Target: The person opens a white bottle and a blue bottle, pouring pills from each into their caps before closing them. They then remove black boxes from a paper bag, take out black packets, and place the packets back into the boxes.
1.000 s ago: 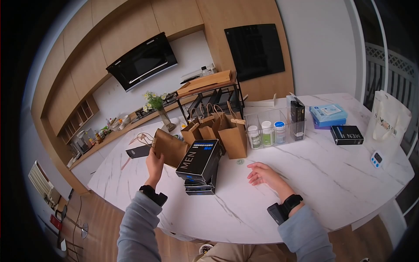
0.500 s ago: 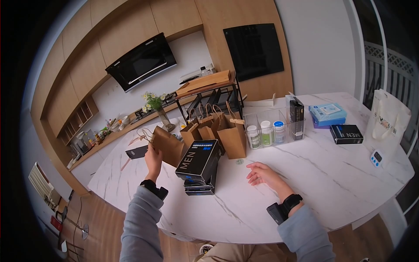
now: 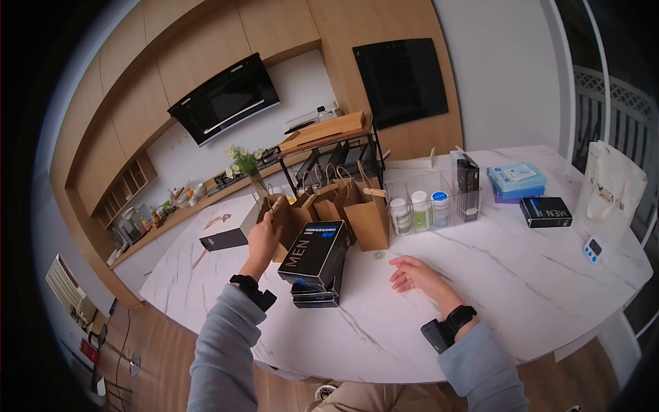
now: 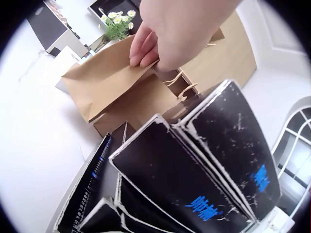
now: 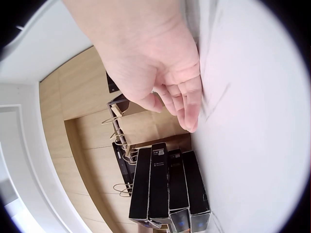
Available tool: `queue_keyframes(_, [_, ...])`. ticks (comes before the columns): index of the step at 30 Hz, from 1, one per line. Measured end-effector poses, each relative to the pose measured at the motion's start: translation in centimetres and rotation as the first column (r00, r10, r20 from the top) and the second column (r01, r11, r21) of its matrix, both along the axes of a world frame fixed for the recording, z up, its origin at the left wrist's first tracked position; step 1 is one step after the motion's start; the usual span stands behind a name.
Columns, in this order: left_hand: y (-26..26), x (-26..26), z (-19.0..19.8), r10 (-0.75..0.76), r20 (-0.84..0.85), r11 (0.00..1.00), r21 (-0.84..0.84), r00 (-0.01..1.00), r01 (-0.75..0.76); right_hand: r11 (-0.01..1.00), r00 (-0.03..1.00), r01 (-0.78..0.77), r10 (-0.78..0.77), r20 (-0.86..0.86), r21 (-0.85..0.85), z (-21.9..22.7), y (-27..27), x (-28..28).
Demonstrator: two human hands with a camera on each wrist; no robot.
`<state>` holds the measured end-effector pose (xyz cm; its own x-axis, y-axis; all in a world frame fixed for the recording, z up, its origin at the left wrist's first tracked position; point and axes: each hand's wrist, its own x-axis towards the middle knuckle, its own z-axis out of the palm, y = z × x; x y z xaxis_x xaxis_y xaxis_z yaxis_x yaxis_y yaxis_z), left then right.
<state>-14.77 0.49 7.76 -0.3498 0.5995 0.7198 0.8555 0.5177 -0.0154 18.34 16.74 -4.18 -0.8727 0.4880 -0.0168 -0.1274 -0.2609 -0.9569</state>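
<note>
My left hand (image 3: 263, 240) pinches the upper edge of a brown paper bag (image 4: 102, 80), which stands behind the stack of black boxes (image 3: 312, 254) marked MEN. In the left wrist view the fingers (image 4: 146, 51) lie over the bag's rim, and the tops of the black boxes fill the lower part. My right hand (image 3: 417, 276) rests on the table to the right of the stack, its fingers relaxed and holding nothing. More brown paper bags (image 3: 365, 220) with twisted handles and small wooden clips stand just behind the stack.
A clear divided organizer (image 3: 449, 223) holds white bottles and a black box. Farther right are blue packs (image 3: 515, 178), another black box (image 3: 546, 212), a small timer (image 3: 592, 250) and a white bag (image 3: 611, 182). A white-topped box (image 3: 230, 226) and a flower vase stand back left.
My left hand has moved right with the paper bag, bringing it against the other bags and uncovering more of the white-topped box. The right hand has stayed in place.
</note>
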Motion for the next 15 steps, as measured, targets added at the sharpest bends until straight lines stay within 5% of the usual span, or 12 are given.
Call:
queue_keyframes(3, [0.8,-1.6,-1.1,-0.005,0.111,0.978,-0.208,0.994,0.028,1.000,1.000,0.004,-0.004,-0.007,0.002,-0.1,-0.1,0.1])
queue_keyframes(7, [1.2,-3.6,-2.5,-0.118,0.256,0.958,-0.226,0.960,0.178,1.000,1.000,0.005,-0.005,0.002,-0.012,0.1,-0.1,0.1])
queue_keyframes(12, [1.8,-6.2,-4.4,-0.400,0.486,0.874,-0.053,0.777,0.483,1.000,1.000,-0.005,0.005,0.000,0.004,0.1,0.0,0.1])
queue_keyframes(15, [1.5,-7.1,-4.8,-0.444,0.526,0.870,0.063,0.725,0.488,1.000,1.000,0.003,-0.003,0.000,0.004,0.1,0.0,0.1])
